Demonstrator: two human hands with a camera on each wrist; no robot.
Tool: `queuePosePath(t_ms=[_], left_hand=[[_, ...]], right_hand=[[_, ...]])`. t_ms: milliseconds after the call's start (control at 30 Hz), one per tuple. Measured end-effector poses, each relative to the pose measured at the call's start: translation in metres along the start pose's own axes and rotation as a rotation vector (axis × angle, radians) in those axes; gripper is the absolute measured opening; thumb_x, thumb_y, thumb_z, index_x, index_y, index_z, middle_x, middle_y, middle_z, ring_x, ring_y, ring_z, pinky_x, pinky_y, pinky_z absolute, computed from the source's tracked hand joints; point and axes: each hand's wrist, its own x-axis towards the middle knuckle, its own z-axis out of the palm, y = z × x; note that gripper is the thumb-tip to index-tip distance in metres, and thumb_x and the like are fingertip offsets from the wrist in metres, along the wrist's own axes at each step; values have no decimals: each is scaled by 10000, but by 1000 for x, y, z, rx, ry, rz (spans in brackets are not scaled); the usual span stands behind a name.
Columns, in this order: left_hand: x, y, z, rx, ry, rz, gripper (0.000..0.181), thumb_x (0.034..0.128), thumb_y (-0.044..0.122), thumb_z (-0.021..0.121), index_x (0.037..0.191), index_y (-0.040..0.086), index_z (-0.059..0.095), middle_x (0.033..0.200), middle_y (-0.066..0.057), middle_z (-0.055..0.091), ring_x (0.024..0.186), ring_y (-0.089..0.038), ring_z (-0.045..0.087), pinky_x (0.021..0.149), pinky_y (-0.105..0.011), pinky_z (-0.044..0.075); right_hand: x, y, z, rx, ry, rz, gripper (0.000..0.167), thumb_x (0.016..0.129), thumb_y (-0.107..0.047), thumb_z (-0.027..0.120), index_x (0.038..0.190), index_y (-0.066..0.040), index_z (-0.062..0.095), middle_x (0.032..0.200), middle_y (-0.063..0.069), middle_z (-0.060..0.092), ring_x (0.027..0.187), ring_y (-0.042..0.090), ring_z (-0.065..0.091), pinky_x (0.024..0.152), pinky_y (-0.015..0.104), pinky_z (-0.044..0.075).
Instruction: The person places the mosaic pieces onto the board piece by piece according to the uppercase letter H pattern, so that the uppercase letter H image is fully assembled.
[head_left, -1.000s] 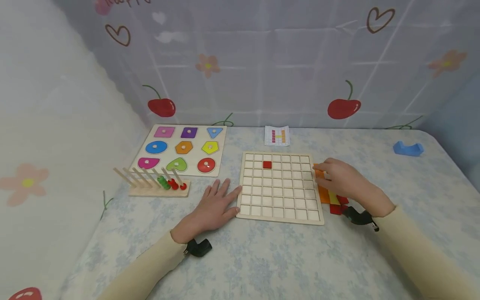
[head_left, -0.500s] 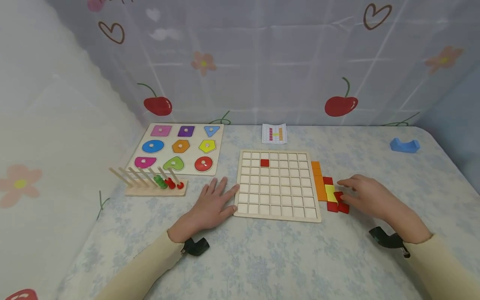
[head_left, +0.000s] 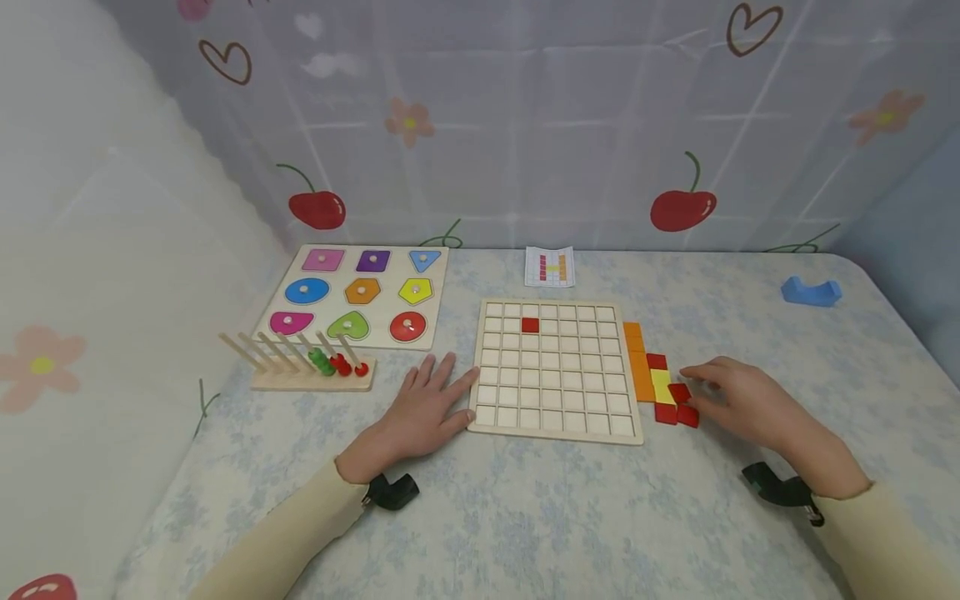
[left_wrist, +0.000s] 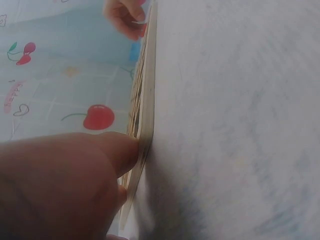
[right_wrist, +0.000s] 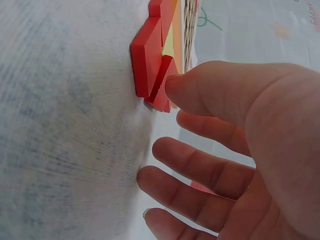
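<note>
A wooden grid board (head_left: 555,437) lies flat in the head view, with one red square tile (head_left: 530,325) in a cell of its second row. My left hand (head_left: 420,412) is spread on the cloth, thumb and fingertips at the board's left edge (left_wrist: 148,95). Right of the board, orange tiles (head_left: 638,367), yellow tiles (head_left: 661,386) and several red tiles (head_left: 666,413) lie together. My right hand (head_left: 750,404) is beside them, its fingers loosely bent and apart. In the right wrist view its thumb touches a slightly tilted red tile (right_wrist: 161,87); no finger closes round it.
A pattern card (head_left: 549,267) lies behind the board. At the left are a shape puzzle (head_left: 442,292) and a peg stand (head_left: 273,381) with green and red beads. A blue curved block (head_left: 811,292) sits at the far right. A patterned curtain (head_left: 510,125) hangs behind the table.
My right hand has come off the orange tiles, moving right and toward me to the red ones, which it uncovers. My left hand has stayed at the board's edge.
</note>
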Motion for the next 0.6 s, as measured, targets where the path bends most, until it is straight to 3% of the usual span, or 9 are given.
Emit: queuePosePath(t_ms=[267, 600], left_hand=[[0, 0, 0, -8, 4, 5, 635, 1028, 417, 538, 1604, 228, 350, 1702, -193, 192, 1576, -483, 78, 1230, -684, 121], [0, 0, 0, 5, 3, 2, 635, 1028, 418, 537, 1604, 224, 351, 1701, -197, 192, 1574, -488, 84, 1230, -683, 128]], right_hand=[[-2, 2, 2, -4, 16, -6, 426, 841, -123, 796, 1224, 34, 696, 1064, 187, 696, 867, 265, 606, 737, 446, 589], [-1, 5, 7, 34, 87, -73, 374, 829, -119, 815, 1171, 10, 735, 1049, 149, 718, 899, 268, 644, 788, 488, 587]])
